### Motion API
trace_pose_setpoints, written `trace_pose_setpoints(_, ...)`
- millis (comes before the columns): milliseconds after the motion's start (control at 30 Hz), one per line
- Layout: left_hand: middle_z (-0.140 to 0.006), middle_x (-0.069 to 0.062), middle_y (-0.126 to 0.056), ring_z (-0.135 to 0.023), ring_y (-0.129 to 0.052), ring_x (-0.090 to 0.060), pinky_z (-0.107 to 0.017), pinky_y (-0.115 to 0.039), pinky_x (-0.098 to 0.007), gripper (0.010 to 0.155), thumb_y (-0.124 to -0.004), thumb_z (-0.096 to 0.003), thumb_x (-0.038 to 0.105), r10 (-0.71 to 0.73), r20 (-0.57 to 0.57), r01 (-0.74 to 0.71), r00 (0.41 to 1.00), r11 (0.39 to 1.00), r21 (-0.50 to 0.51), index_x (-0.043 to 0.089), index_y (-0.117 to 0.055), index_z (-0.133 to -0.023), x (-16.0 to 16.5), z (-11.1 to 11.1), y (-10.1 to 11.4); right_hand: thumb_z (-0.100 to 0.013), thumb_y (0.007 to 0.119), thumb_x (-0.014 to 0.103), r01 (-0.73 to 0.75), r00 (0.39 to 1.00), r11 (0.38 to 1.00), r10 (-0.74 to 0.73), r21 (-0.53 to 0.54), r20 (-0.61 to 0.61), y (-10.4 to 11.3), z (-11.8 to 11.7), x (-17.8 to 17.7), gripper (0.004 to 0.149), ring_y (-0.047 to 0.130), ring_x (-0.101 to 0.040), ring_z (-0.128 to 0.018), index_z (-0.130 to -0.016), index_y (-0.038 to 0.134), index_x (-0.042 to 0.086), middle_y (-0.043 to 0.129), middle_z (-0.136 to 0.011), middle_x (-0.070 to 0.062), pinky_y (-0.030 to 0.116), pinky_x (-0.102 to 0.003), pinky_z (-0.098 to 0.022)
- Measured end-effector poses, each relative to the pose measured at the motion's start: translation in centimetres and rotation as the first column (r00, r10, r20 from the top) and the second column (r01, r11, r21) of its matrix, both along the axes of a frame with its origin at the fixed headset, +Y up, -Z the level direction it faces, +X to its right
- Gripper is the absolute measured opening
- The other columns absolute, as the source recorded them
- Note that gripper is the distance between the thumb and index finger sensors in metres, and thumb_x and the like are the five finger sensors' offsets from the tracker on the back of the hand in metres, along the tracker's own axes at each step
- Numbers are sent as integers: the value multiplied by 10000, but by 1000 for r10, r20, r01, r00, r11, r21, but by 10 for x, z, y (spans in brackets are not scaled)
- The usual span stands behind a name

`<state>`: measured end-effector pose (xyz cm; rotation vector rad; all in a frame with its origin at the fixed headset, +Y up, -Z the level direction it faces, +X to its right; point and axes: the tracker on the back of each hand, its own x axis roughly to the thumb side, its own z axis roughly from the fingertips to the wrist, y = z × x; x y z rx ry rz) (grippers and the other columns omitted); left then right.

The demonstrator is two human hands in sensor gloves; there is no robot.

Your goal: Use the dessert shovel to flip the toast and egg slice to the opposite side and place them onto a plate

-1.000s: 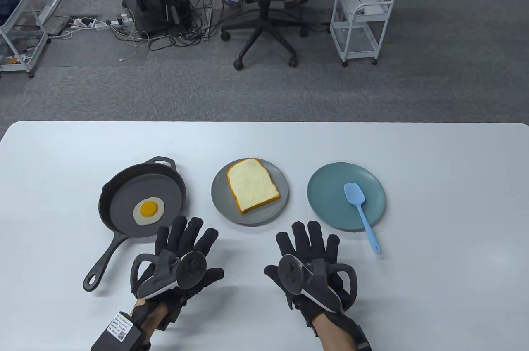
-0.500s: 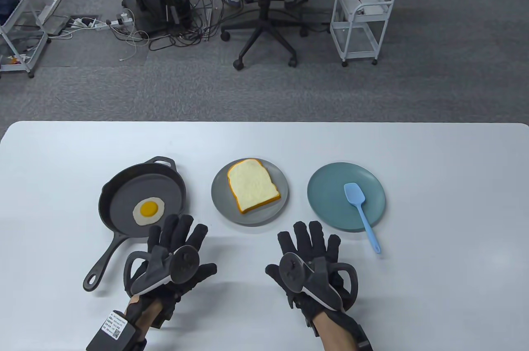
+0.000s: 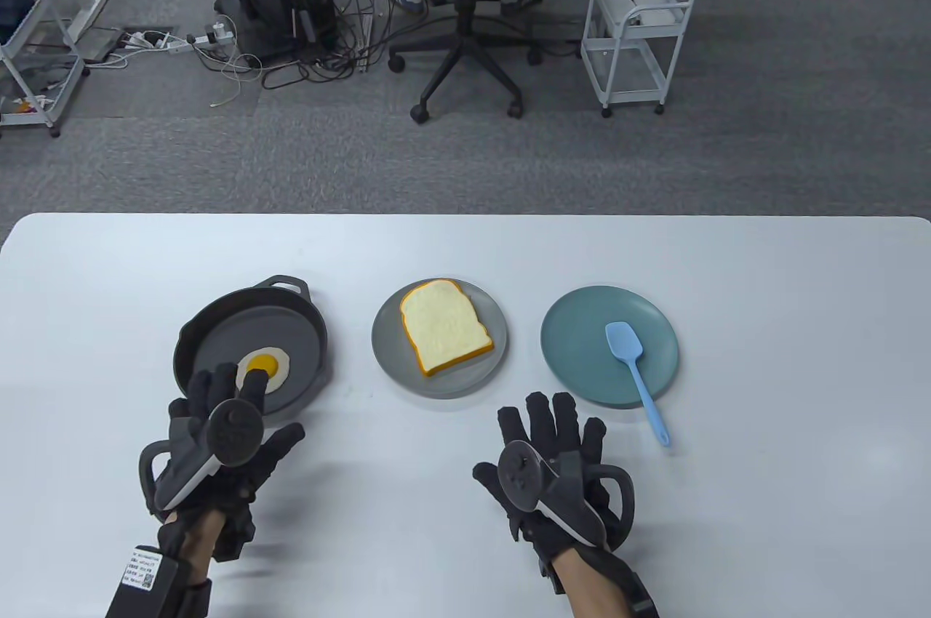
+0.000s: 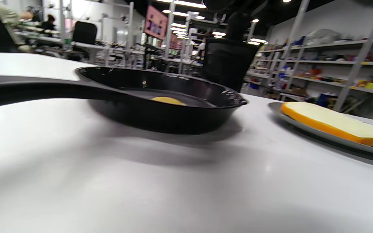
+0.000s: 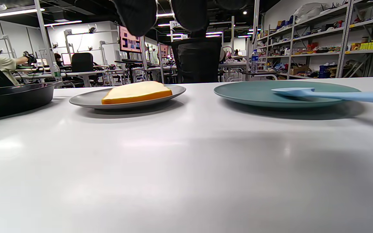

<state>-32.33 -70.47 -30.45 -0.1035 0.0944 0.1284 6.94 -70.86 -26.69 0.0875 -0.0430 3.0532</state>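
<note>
Left hand [image 3: 218, 429] hovered over handle of black cast-iron skillet [image 3: 218, 327], fingers spread, gripping nothing; right hand [image 3: 553, 458] flat on white counter [image 3: 465, 247], fingers straight, empty.

Landmark: grey round plate [image 3: 385, 349], centre. Skillet with fried egg slice [image 3: 270, 365] left of it; yellow-crusted toast slice [image 3: 442, 327] on it; teal round plate [image 3: 574, 349] right.

Light-blue dessert shovel [image 3: 634, 372] lay on teal plate: long axis diagonal, blade pointing away, handle overhanging near rim toward right hand.

Risk, likely: overhanging handle levers off plate if nudged; loose skillet slides during scooping.
</note>
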Motion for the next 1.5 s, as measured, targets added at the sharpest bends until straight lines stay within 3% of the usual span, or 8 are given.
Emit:
trace_pose_setpoints(133,-1220,-164,-132,-1119,-171,-506,-790,-245,-677,995,-550,-343,762,77,-100,-82,992,995,-56,259,-210,-1131,-22,-4,-11,-382,591,728,2,1000,1000,-2,-12,28,-2,-2,5,838,371,-429,-1147,-1104,545,306,479,-1272,-93,347,-715,-742)
trace_pose_setpoints(400,-1204,-195,-200,-1107,-285,-515,-794,-328,-642,1010,-645,-363,703,-13,-297,-59,955,970,-234,160,-251,-1117,-48,-13,-39,-384,594,727,25,998,999,-23,-32,53,-2,-4,11,842,388,-428,-1144,-1106,542,297,490,-1267,-101,358,-711,-742)
trace_pose_setpoints(667,-1129,-145,-547,-987,-713,-390,-717,-661,-539,898,-723,-377,633,-122,-399,30,909,972,-231,168,-426,-1086,-50,-19,-53,-386,596,726,27,998,998,-24,-52,53,-2,-4,10,848,405,-431,-1139,-1109,534,286,496,-1264,-108,379,-708,-739)
trace_pose_setpoints(800,-974,-58,-768,-790,-877,-294,-638,-764,-483,710,-789,-397,516,-199,-450,122,871,973,-194,226,-604,-1019,-46,-21,-54,-387,597,724,29,998,998,-27,-54,54,-2,-3,9,849,407,-431,-1140,-1110,532,283,500,-1262,-110,380,-708,-739)
trace_pose_setpoints(900,-633,83,-950,-464,-1001,-187,-611,-809,-485,512,-796,-416,442,-214,-497,149,841,975,-167,279,-762,-901,-49,-21,-56,-392,612,714,31,998,998,-28,-58,53,-2,-4,9,841,414,-431,-1137,-1107,536,278,504,-1260,-115,397,-700,-739)
trace_pose_setpoints(1100,-285,150,-977,-134,-976,-145,-426,-903,-419,410,-810,-388,543,-111,-536,39,837,989,-145,318,-891,-721,-57,-19,-54,-396,617,708,35,998,997,-32,-61,53,-2,-4,9,838,416,-433,-1135,-1106,540,270,508,-1258,-118,406,-694,-739)
trace_pose_setpoints(1300,-225,153,-975,-95,-971,-149,-350,-904,-412,391,-822,-370,561,-45,-556,-32,830,991,-129,298,-925,-640,-64,-16,-53,-397,618,706,35,998,997,-32,-62,51,-2,-4,9,837,416,-433,-1135,-1106,540,268,507,-1257,-120,404,-694,-740)
trace_pose_setpoints(1500,-217,155,-976,-86,-966,-139,-264,-889,-391,399,-829,-357,570,-42,-526,1,849,997,-77,297,-942,-627,-59,-13,-40,-397,618,705,39,998,997,-36,-60,54,-2,-4,10,838,416,-431,-1136,-1106,539,266,507,-1257,-119,400,-696,-740)
